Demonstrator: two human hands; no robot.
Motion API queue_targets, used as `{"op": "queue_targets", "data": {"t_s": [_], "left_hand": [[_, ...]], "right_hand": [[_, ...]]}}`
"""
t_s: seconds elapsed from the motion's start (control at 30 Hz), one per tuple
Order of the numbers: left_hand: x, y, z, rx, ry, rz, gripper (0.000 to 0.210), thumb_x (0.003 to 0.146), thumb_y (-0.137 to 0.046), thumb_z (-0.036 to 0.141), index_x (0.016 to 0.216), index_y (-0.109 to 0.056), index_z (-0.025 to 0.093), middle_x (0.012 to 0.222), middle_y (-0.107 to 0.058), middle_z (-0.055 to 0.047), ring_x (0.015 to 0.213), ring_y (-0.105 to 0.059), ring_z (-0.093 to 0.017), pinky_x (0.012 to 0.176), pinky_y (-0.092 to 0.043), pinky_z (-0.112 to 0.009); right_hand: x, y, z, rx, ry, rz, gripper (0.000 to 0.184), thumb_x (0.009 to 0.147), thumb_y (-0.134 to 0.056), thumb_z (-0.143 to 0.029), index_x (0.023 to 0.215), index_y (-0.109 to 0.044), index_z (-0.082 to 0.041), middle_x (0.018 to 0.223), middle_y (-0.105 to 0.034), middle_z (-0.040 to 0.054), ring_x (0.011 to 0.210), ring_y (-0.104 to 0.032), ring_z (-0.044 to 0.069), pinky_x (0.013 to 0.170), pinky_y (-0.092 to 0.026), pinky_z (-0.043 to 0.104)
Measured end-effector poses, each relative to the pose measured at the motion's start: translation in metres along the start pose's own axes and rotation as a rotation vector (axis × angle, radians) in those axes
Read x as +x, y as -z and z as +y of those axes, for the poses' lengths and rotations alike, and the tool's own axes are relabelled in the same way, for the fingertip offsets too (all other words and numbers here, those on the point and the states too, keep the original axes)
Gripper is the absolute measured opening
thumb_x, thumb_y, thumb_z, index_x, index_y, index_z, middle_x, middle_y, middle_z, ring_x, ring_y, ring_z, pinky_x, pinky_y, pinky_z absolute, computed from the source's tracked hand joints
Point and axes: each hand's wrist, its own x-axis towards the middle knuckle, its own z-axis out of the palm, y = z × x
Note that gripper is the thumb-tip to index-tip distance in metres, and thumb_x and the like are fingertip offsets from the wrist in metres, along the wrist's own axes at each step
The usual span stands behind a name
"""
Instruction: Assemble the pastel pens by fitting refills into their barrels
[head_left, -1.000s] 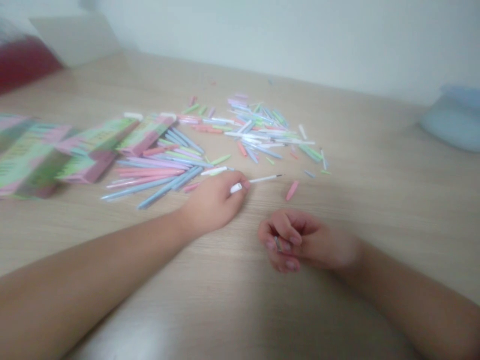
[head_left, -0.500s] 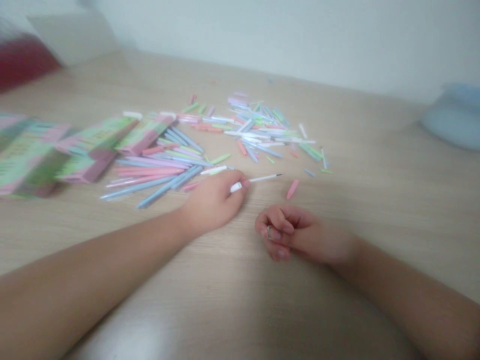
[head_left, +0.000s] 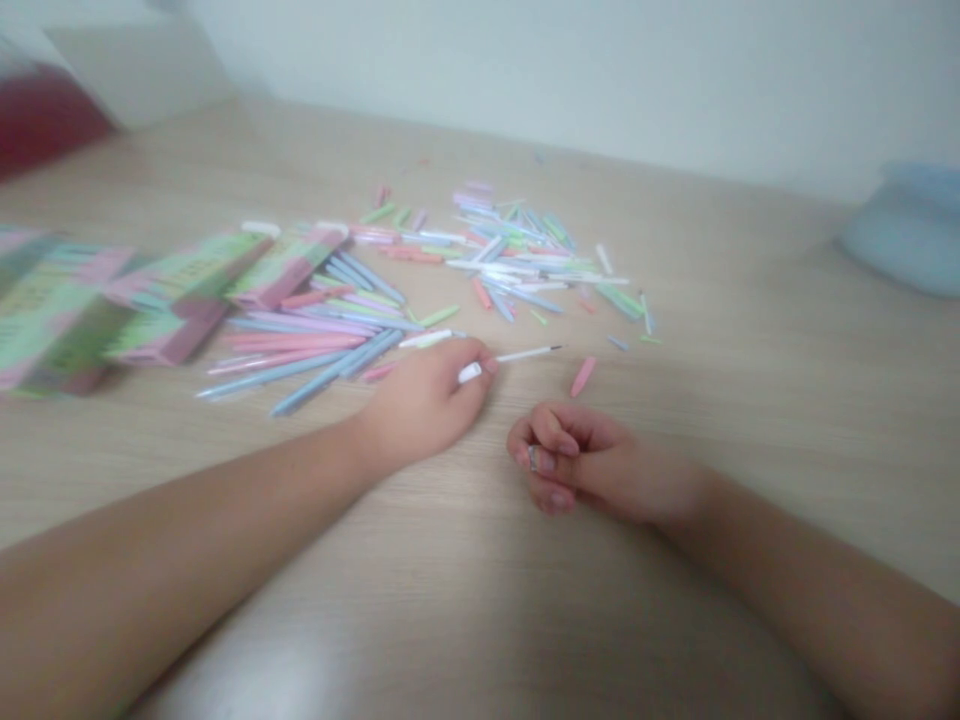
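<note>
My left hand (head_left: 429, 395) rests on the table with its fingers closed on a pen refill (head_left: 527, 354), a thin white stick whose dark tip points right. A short white piece (head_left: 469, 373), perhaps a cap or barrel end, also shows at this hand; its other end is hidden by the fingers. My right hand (head_left: 574, 455) lies nearer the front, fingers curled in and thumb folded against them. A ring (head_left: 532, 458) is on one finger, and I see nothing held there. Just beyond this hand lies a pink pen cap (head_left: 583, 377).
Pastel pen barrels (head_left: 300, 345) lie in a bundle left of my left hand. Loose caps, refills and other pen parts (head_left: 517, 260) are heaped farther back. Printed pastel boxes (head_left: 202, 275) stand at the left. A blurred pale-blue object (head_left: 904, 235) sits at the far right, before the wall.
The whole view has shifted very slightly. The fingers of my right hand have moved a little up and left; my left hand keeps the same hold on the pen refill.
</note>
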Motion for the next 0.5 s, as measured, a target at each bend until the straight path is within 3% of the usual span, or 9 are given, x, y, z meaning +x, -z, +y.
{"op": "queue_targets", "data": {"t_s": [0.5], "left_hand": [[-0.0001, -0.0009, -0.0013, 0.011, -0.011, 0.004, 0.029, 0.102, -0.045, 0.04, 0.1, -0.068, 0.022, 0.093, -0.072, -0.003, 0.088, -0.064, -0.023, 0.076, -0.043, -0.035]], "right_hand": [[0.0, -0.0029, -0.0044, -0.093, -0.016, 0.009, 0.049, 0.094, -0.074, -0.03, 0.073, -0.031, -0.022, 0.094, -0.06, -0.0003, 0.056, -0.057, 0.004, 0.054, -0.042, 0.021]]}}
